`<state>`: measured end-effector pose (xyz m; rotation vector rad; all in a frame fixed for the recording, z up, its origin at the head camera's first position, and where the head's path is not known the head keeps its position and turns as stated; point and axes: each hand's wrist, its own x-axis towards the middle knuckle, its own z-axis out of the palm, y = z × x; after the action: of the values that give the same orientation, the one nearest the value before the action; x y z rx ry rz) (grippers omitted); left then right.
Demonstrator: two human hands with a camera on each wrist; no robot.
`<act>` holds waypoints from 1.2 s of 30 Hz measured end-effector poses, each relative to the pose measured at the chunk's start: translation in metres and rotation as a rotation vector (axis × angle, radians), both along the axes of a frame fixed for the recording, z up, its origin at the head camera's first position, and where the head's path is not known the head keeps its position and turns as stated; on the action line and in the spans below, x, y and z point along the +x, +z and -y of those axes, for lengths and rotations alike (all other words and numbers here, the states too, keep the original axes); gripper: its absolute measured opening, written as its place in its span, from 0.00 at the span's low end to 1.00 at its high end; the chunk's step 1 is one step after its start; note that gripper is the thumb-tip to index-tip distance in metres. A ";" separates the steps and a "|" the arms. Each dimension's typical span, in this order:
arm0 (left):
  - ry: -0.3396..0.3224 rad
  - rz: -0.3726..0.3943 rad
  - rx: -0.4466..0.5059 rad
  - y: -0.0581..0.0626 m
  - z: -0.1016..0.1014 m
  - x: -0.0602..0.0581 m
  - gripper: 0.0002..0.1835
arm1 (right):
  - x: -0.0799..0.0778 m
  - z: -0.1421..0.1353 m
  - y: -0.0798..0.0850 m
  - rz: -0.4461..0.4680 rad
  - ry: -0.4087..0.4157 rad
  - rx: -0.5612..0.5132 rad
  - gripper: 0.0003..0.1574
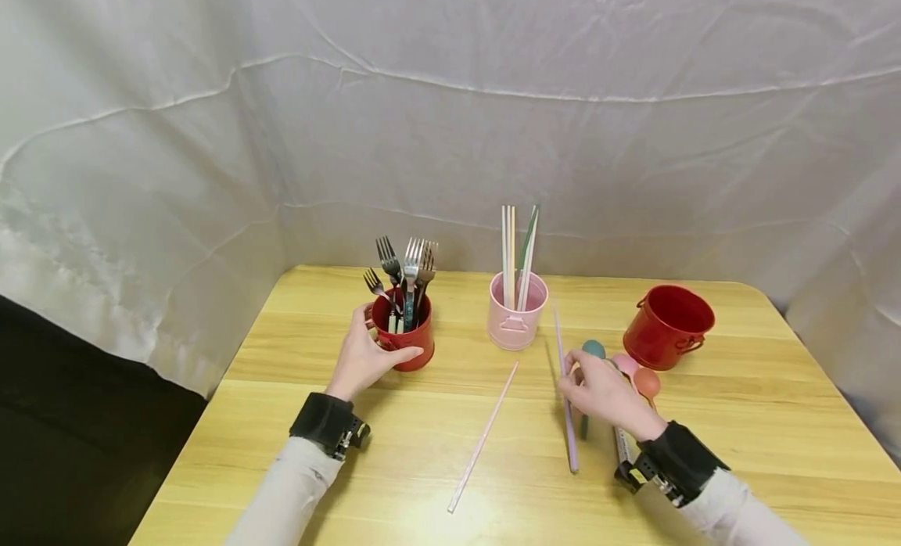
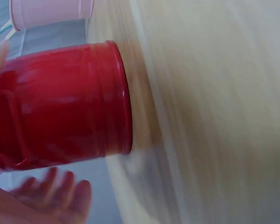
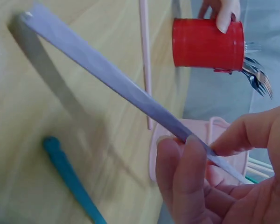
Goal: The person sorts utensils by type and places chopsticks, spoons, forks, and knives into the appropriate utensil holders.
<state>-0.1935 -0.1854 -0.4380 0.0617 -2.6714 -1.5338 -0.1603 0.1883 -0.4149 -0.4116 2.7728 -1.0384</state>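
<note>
My right hand [image 1: 604,388] pinches a lavender chopstick [image 3: 130,93] between thumb and fingers, tilted over the table. A pink chopstick [image 1: 484,436] lies flat left of it. My left hand [image 1: 366,354] is at a red bucket [image 1: 425,353] that holds several upright forks [image 1: 411,274]. Its thumb lies across the bucket's front; in the left wrist view, the fingers [image 2: 79,198] stretch out loosely and blurred beside the wall. Between the two hands stands a pink bucket [image 1: 514,336], farther back, with white, yellow and green chopsticks [image 1: 511,256] in it.
A second red bucket [image 1: 651,339] stands tilted-looking at the right rear. Spoons with teal [image 1: 594,348], pink and orange [image 1: 647,382] heads lie beneath and beside my right hand. Pale cloth [image 1: 450,155] hangs behind the wooden table [image 1: 232,452].
</note>
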 end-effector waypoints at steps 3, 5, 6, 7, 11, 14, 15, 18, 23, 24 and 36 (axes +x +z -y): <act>0.023 0.057 -0.162 0.005 0.004 0.012 0.61 | -0.004 -0.001 0.005 -0.012 0.003 -0.055 0.07; 0.010 0.113 -0.285 0.010 0.006 0.019 0.59 | -0.007 -0.002 0.008 -0.013 0.006 -0.094 0.08; -0.008 0.141 -0.334 0.013 0.006 0.022 0.56 | -0.008 -0.003 0.010 -0.010 0.004 -0.114 0.08; -0.036 0.164 -0.373 0.015 0.006 0.025 0.51 | -0.010 -0.003 0.012 -0.017 0.007 -0.135 0.09; -0.161 0.211 -0.446 0.022 -0.005 0.034 0.31 | -0.015 -0.002 0.026 -0.068 0.001 -0.199 0.11; -0.247 0.184 -0.449 0.024 -0.019 0.036 0.22 | -0.020 0.001 0.040 -0.103 -0.008 -0.245 0.12; -0.273 0.173 -0.445 0.025 -0.024 0.036 0.20 | -0.021 0.002 0.045 -0.116 -0.014 -0.250 0.13; -0.343 0.141 -0.429 0.026 -0.040 0.031 0.19 | -0.026 0.005 0.059 -0.158 -0.024 -0.271 0.15; -0.421 0.083 -0.297 0.025 -0.069 0.013 0.25 | -0.038 0.014 0.080 -0.314 -0.057 -0.330 0.15; -0.422 0.062 -0.258 0.025 -0.076 0.008 0.27 | -0.040 0.015 0.083 -0.352 -0.064 -0.355 0.15; -0.241 -0.086 -0.116 0.020 -0.138 -0.033 0.50 | -0.074 0.039 0.077 -0.533 -0.136 -0.482 0.13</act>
<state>-0.2264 -0.0472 -0.4180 -0.3351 -2.7741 -1.3968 -0.2342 0.1493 -0.3378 -0.6451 2.9940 -1.8853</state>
